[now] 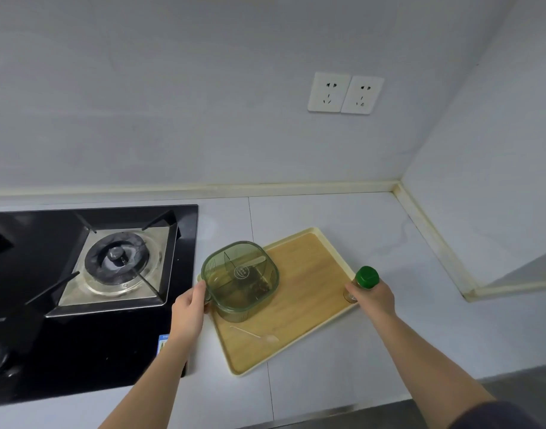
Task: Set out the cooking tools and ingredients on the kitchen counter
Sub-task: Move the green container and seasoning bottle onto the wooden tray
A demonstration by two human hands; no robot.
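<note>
A wooden tray (308,274) with a cream rim lies on the white counter, turned at an angle. On its left part stands a translucent green divided seasoning box (240,278) with a lid. My left hand (189,308) grips that box at its left side. My right hand (372,297) holds a small clear bottle with a green cap (367,277) upright at the tray's right edge. A small clear spoon (256,334) lies on the tray near its front.
A black gas hob (79,289) with a burner fills the counter to the left of the tray. Two wall sockets (346,92) sit on the back wall. A side wall closes the counter (373,218) at the right, and the counter's front edge runs below.
</note>
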